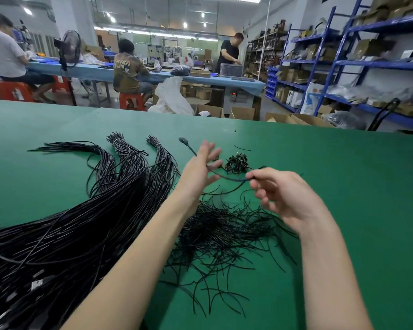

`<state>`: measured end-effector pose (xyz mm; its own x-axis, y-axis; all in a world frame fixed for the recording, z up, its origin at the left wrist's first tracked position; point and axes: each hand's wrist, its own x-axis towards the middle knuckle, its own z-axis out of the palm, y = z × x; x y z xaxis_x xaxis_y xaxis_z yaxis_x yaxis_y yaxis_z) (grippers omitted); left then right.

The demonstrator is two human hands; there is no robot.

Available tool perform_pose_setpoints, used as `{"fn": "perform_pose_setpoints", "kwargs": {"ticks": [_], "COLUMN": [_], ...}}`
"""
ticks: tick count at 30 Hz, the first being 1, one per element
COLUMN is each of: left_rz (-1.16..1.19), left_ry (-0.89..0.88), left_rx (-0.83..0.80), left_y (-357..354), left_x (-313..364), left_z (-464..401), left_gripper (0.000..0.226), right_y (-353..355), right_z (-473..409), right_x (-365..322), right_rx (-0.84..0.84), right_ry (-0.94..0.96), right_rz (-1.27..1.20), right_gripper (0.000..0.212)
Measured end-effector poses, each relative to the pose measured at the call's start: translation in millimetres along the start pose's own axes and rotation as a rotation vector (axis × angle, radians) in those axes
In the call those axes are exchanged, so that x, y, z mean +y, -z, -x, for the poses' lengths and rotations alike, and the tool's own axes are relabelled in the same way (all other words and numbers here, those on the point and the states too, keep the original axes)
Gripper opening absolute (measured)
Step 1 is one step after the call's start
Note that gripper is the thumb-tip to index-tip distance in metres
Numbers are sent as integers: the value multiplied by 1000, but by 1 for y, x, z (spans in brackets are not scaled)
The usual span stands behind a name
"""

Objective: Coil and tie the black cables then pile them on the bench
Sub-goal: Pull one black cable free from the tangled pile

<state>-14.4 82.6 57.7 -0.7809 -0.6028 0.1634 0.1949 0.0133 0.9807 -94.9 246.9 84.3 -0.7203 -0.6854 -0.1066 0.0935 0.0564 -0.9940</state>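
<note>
Right hand (281, 196) fingers (255, 178) pinch one black cable (224, 176) above the green desk (343, 163). Left hand (200, 167) fingers spread straight, the cable looped over them. Left of that cable, a large cable bundle (81, 222); below it, loose ties (224, 234); beyond it, a small coiled pile (236, 163).

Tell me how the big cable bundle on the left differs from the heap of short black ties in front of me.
The cable bundle is long, thick strands lying roughly parallel, some ends banded together; the heap of ties is short, thin strips tangled in every direction. The bundle lies left of the left forearm, the heap between both forearms. Both are black and rest on the green bench.
</note>
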Motion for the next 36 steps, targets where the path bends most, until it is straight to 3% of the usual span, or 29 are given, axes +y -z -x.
{"fn": "perform_pose_setpoints", "kwargs": {"ticks": [3, 5, 6, 8, 10, 12, 18, 22, 25, 29, 31, 36], "left_rz": [114, 188, 220, 254, 286, 379, 650, 780, 572, 149, -60, -292], "left_ry": [-34, -29, -26, -23, -23, -14, -35, 26, 99, 221, 304, 434], "left_rx": [34, 7, -11, -43, -58, -70, -218, -484, -718, -911, -922, -839], "left_y": [4, 2, 0, -4, -4, -1, 6, 13, 24, 33, 30, 26], "left_x": [-4, -4, -4, -4, -3, -1, 11, 21, 28, 30, 26, 20], "left_z": [-5, -5, -5, -3, -2, -3, -1, 9, 15, 14, 14, 13], "left_gripper": [44, 44, 45, 46, 47, 50, 55, 66, 75, 87, 90, 86], "right_y": [12, 15, 12, 3, -7, -14, -9, -7, -13, -9, -10, -11], "right_z": [1, -3, -3, -4, -6, -8, -9, -14, -18, -23, -24, -21], "right_x": [4, 7, 7, 8, 15, 25, 31, 37, 42, 38, 35, 31], "right_rx": [116, 345, 389, 189, -101, -261, -432, -317, -86, 205, 205, 102], "right_ry": [-93, 7, 102, 253, 271, 250, 213, 297, 342, 427, 462, 509], "right_rz": [530, 927, 973, 879, 722, 571, 333, 553, 766, 904, 901, 731], "right_gripper": [34, 42, 43, 36, 22, 22, 48, 54, 65, 12, 16, 29]}}
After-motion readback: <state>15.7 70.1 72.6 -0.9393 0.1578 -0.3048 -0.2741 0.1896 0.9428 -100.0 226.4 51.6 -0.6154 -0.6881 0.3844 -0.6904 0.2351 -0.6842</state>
